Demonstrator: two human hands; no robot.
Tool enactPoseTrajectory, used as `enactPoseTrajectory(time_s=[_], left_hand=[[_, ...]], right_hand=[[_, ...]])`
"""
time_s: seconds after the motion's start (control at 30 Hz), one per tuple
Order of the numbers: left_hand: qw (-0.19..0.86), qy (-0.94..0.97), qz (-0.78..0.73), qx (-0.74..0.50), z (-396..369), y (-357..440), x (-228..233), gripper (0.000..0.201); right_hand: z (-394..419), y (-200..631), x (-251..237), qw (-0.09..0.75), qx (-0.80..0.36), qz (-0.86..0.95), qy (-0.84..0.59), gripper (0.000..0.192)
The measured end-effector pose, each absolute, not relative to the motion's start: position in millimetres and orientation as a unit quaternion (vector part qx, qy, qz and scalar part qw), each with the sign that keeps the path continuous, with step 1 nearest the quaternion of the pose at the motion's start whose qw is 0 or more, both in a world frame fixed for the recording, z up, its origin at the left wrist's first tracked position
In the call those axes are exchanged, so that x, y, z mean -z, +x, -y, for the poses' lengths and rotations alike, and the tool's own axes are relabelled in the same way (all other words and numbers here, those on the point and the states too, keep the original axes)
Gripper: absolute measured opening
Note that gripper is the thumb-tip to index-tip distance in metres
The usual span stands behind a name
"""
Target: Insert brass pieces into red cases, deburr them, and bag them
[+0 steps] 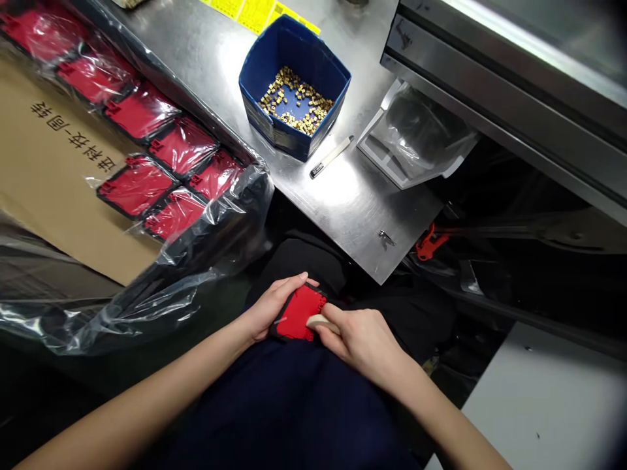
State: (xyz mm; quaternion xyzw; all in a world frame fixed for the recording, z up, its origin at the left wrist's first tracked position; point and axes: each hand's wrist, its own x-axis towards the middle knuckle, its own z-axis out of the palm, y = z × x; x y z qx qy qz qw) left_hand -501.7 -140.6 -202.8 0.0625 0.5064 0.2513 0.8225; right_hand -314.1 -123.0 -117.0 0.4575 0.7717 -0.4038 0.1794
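Two bare forearms come up from the bottom edge and meet over the person's lap, which is covered by dark blue cloth. Between them is a small red plastic part (300, 312) with a black edge, low in the middle of the view, just below the corner of the steel table (343, 196). The left hand (269, 307) is closed on the part: its fingers curl over the top-left side and the thumb is under the near side. The right hand (365, 343) is closed in a narrow grip around a pale, thin tool (321, 321), and the tip of this tool touches the lower right edge of the red part.

On the table above stands a blue bin (294, 65), open at the top, with many small brass-coloured pieces (296, 101) on its bottom. Just beside the bin, to the right, lies a white pen (332, 156) with a dark cap. Further right an angled metal holder (386, 156) carries a crumpled clear plastic bag (421, 127).

At the left side a flat cardboard box (49, 170) with printed characters lies under clear plastic film (196, 261). On it a row of more red parts (142, 114) in black frames goes diagonally from the top-left corner toward the table edge, each one touching or nearly touching the next.
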Motion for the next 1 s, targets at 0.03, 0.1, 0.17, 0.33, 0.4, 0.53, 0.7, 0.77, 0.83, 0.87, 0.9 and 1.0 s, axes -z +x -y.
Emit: enactPoseTrajectory(time_s=[0.03,0.1,0.17,0.33,0.4,0.53,0.7,0.77,0.83,0.87,0.9,1.0], left_hand=[[0.822,0.066,-0.508,-0.249,140.3,-501.9,202.7,0.056],[0.821,0.072,-0.508,-0.251,139.6,-502.1,202.4,0.053],[0.823,0.072,-0.501,-0.258,139.1,-502.3,202.5,0.052],[0.825,0.08,-0.501,-0.249,139.4,-502.8,205.1,0.054],[0.823,0.084,-0.503,-0.25,139.4,-502.6,206.1,0.054],[0.824,0.083,-0.499,-0.254,138.2,-501.9,206.1,0.054],[0.819,0.082,-0.508,-0.254,136.2,-501.1,205.1,0.054],[0.817,0.083,-0.51,-0.257,135.6,-500.5,204.8,0.053],[0.819,0.075,-0.509,-0.254,135.4,-500.1,204.5,0.053],[0.82,0.071,-0.51,-0.251,135.4,-499.9,204.4,0.053],[0.82,0.069,-0.511,-0.249,135.4,-499.8,204.5,0.053],[0.817,0.078,-0.512,-0.253,135.4,-499.7,205.3,0.052]], right_hand=[[121.7,-314.3,116.8,0.184,0.406,-0.77,0.456,0.019],[119.7,-315.3,117.2,0.184,0.41,-0.771,0.451,0.02],[118.0,-316.1,118.9,0.18,0.411,-0.774,0.446,0.022],[113.6,-312.8,123.0,0.18,0.428,-0.761,0.453,0.018],[111.8,-312.2,123.4,0.18,0.427,-0.759,0.458,0.018],[107.1,-312.1,123.1,0.181,0.421,-0.767,0.449,0.016],[101.3,-312.1,124.0,0.186,0.413,-0.776,0.439,0.017],[99.9,-312.4,124.6,0.19,0.412,-0.78,0.431,0.018],[98.9,-312.3,124.8,0.192,0.415,-0.779,0.429,0.018],[98.6,-312.3,124.8,0.191,0.416,-0.778,0.431,0.017],[98.5,-312.4,124.7,0.191,0.415,-0.777,0.434,0.017],[98.7,-313.8,124.5,0.192,0.405,-0.782,0.432,0.017]])
